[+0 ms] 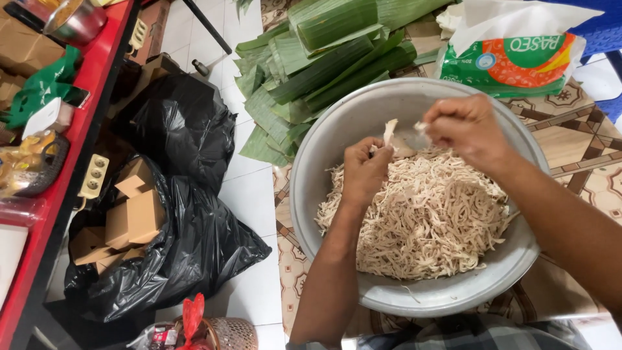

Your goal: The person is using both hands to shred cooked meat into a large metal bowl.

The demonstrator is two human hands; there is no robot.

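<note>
Folded green banana leaves (324, 58) lie stacked at the far side, touching the rim of a wide round grey metal basin (453, 295) that holds a heap of pale shredded meat (427, 220). Black plastic bags (184, 194) slump to the left. Left hand (365, 170) and right hand (463, 126) hover over the heap's far edge, fingers pinched shut on a small pale meat strip (390, 131) stretched between them.
</note>
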